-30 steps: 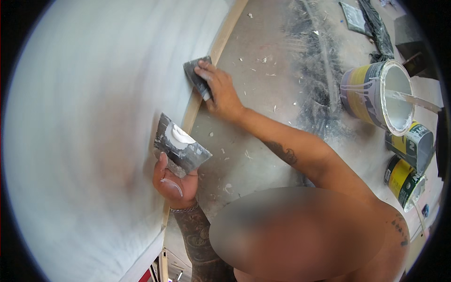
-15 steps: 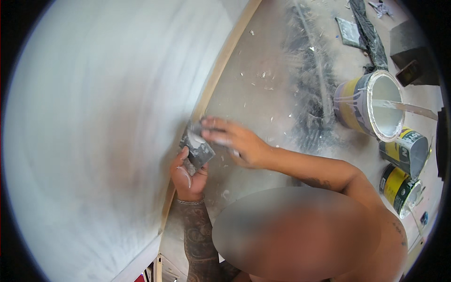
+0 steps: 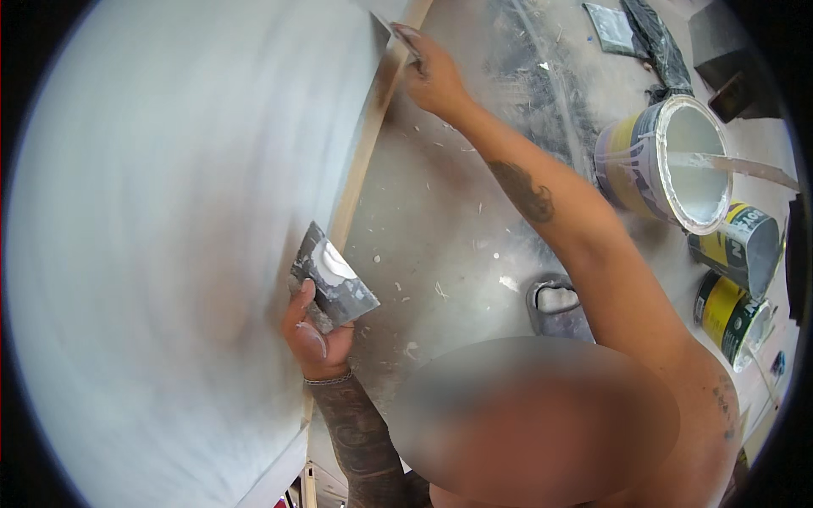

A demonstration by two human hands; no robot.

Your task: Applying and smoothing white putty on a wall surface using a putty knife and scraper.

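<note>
My left hand (image 3: 320,345) grips a wide putty knife (image 3: 343,295) by its handle, beside the pale wall. White filler (image 3: 333,260) lies on the upper part of its grey, smeared blade. Farther ahead, my right hand (image 3: 436,78) is closed around a second putty knife (image 3: 383,20). That thin blade is seen nearly edge-on and reaches to the white wall (image 3: 169,169), just above the wooden baseboard (image 3: 366,152). Whether its edge presses on the surface is hard to tell.
On the right, an open bucket (image 3: 631,161) of white material holds a stirring stick (image 3: 745,169). Two yellow-and-black cans (image 3: 730,317) stand behind it. A dusty floor (image 3: 440,220) carries white crumbs. My shoe (image 3: 559,305) shows below my right arm. Black plastic (image 3: 656,46) lies at the far right.
My right hand has moved from the left-hand knife forward to the wall, its own knife now visible. My left hand has shifted slightly left and down, still holding its knife.
</note>
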